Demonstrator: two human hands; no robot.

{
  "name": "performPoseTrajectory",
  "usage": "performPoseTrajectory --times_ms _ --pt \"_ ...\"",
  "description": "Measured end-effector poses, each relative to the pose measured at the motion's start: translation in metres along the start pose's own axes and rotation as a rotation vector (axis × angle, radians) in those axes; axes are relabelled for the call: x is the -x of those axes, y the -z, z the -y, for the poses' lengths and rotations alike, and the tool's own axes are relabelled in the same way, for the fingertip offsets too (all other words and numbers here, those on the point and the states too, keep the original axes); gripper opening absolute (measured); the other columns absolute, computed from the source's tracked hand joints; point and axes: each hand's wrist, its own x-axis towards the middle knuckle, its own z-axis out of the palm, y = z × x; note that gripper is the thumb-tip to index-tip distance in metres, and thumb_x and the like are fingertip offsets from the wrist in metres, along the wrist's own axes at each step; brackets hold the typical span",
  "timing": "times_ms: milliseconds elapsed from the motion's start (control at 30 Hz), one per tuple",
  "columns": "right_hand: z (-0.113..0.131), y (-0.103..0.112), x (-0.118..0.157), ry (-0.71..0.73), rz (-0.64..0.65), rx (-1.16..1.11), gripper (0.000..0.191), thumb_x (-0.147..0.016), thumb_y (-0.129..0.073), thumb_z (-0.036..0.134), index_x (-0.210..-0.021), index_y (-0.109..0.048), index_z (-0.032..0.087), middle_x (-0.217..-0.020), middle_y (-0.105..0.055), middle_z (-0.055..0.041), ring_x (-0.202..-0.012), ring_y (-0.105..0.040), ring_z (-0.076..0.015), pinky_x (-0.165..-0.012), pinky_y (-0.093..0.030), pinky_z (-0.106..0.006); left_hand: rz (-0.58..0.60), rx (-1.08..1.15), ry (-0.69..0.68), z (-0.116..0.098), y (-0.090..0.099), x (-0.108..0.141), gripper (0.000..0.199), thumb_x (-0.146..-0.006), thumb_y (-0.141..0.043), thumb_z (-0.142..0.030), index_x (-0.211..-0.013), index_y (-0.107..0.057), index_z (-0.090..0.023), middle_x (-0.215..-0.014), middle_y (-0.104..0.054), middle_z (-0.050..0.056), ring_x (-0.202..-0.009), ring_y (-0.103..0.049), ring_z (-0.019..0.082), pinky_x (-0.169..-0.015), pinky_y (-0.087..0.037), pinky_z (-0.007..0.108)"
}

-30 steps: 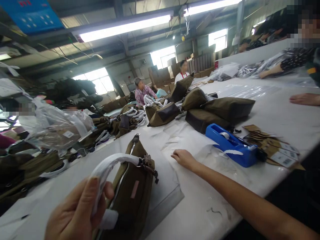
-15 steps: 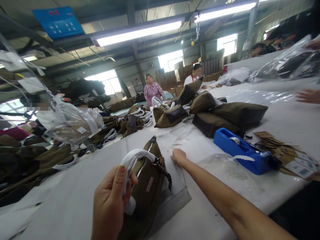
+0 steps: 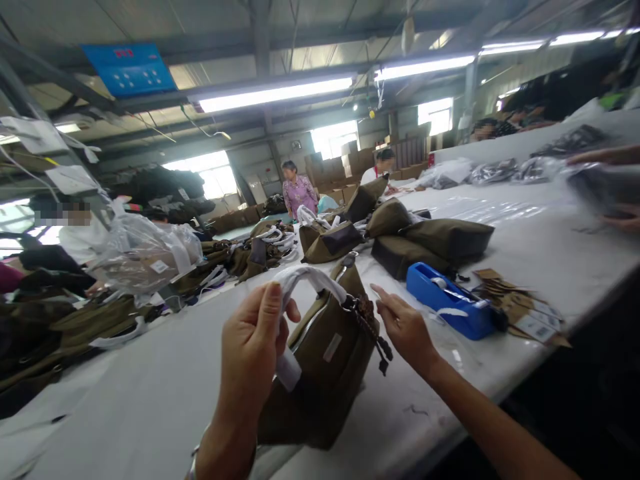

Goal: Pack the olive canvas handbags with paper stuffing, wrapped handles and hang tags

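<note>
The left hand's grip (image 3: 255, 333) holds the olive bag (image 3: 320, 360) by its wrapped handle (image 3: 305, 277); the right hand (image 3: 405, 327), fingers loosely spread, is beside the bag.

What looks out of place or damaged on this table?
Nothing looks spilled or broken. Slightly untidy: a dark, thread-like scrap lies loose on the white tabletop, and brown tags spread unevenly beside the blue tape dispenser. The bag your left hand holds shows no visible damage.
</note>
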Motion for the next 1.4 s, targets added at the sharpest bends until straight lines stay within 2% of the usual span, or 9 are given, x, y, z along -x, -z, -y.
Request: performPoseTrajectory --times_ms 167,300,533,767,1000,1100,1200,1300,1400 --pt "0.018 0.082 0.049 -0.015 -0.066 0.027 0.045 -0.104 -0.044 0.04 -0.144 -0.057 0.024 -0.134 -0.066 -0.0097 -0.125 -0.061 -0.0263 -0.107 -0.047 -0.041 0.164 -0.005 0.096 0.017 -0.042 0.001 0.051 -0.095 -0.056 -0.06 -0.068 -0.059 -0.016 -0.047 -0.039 -0.006 -0.041 -0.03 0.005 -0.039 -0.019 0.016" --pt "0.033 0.109 0.074 -0.024 0.012 -0.004 0.042 -0.103 -0.048 0.036 -0.143 -0.059 0.028 -0.131 -0.068 -0.0065 -0.124 -0.062 -0.0239 -0.105 -0.05 -0.037 0.276 -0.028 0.082 0.02 -0.072 0.007 0.052 -0.095 -0.055 -0.06 -0.068 -0.059 -0.016 -0.044 -0.035 -0.007 -0.04 -0.029 0.005 -0.039 -0.019 0.017" --pt "0.052 0.101 0.085 -0.262 -0.01 -0.243 0.035 -0.095 -0.062 0.039 -0.126 -0.071 0.026 -0.124 -0.073 -0.0064 -0.118 -0.066 -0.0258 -0.101 -0.053 -0.037 0.433 -0.051 0.027 0.01 -0.105 0.018 0.05 -0.096 -0.053 -0.06 -0.07 -0.059 -0.018 -0.047 -0.042 -0.006 -0.04 -0.036 0.006 -0.04 -0.026 0.018" --pt "0.063 0.087 0.063 -0.517 0.091 -0.506 0.049 -0.086 -0.067 0.06 -0.104 -0.072 0.015 -0.086 -0.078 -0.009 -0.059 -0.067 -0.017 -0.055 -0.053 -0.028 0.486 -0.048 0.119 0.015 -0.108 0.027 0.054 -0.096 -0.048 -0.064 -0.076 -0.065 -0.017 -0.049 -0.052 -0.003 -0.043 -0.046 0.01 -0.043 -0.034 0.02" --pt "0.088 0.085 0.028 -0.405 0.215 -0.549 0.035 -0.089 -0.063 0.048 -0.072 -0.066 0.018 -0.052 -0.06 0.0014 -0.042 -0.048 -0.0103 -0.042 -0.037 -0.022 0.51 0.142 0.259 0.022 -0.103 0.026 0.06 -0.092 -0.061 -0.051 -0.143 -0.054 -0.021 -0.067 -0.065 -0.001 -0.048 -0.055 0.013 -0.044 -0.043 0.023" --pt "0.097 0.094 0.027 -0.392 0.29 -0.498 0.026 -0.088 -0.062 0.042 -0.08 -0.067 0.018 -0.06 -0.066 0.0007 -0.046 -0.055 -0.0114 -0.044 -0.041 -0.021 0.565 0.042 0.146 0.022 -0.097 0.023 0.043 -0.093 -0.062 -0.047 -0.124 -0.071 -0.018 -0.074 -0.069 0.002 -0.06 -0.06 0.015 -0.054 -0.047 0.023" --pt "0.106 0.106 0.039 -0.345 0.22 -0.394 0.026 -0.091 -0.063 0.043 -0.099 -0.067 0.019 -0.073 -0.074 -0.0011 -0.053 -0.064 -0.0127 -0.052 -0.049 -0.022 0.454 -0.113 -0.072 0.016 -0.093 0.021 0.028 -0.092 -0.065 -0.04 -0.098 -0.081 -0.018 -0.081 -0.073 0.003 -0.078 -0.064 0.017 -0.07 -0.049 0.024" --pt "0.112 0.118 0.05 -0.352 0.092 -0.451 0.033 -0.09 -0.067 0.048 -0.108 -0.063 0.02 -0.076 -0.076 -0.0023 -0.054 -0.066 -0.0132 -0.055 -0.052 -0.023 0.356 -0.081 -0.074 0.009 -0.091 0.021 0.025 -0.088 -0.07 -0.039 -0.094 -0.08 -0.017 -0.078 -0.075 0.002 -0.073 -0.065 0.016 -0.066 -0.05 0.023" --pt "0.114 0.126 0.049 -0.389 0.142 -0.747 0.034 -0.088 -0.07 0.049 -0.104 -0.067 0.019 -0.093 -0.078 -0.0087 -0.07 -0.074 -0.0184 -0.06 -0.058 -0.026 0.324 0.001 -0.03 0.004 -0.092 0.019 0.024 -0.084 -0.075 -0.039 -0.091 -0.079 -0.016 -0.078 -0.075 0.002 -0.068 -0.066 0.015 -0.063 -0.053 0.023"
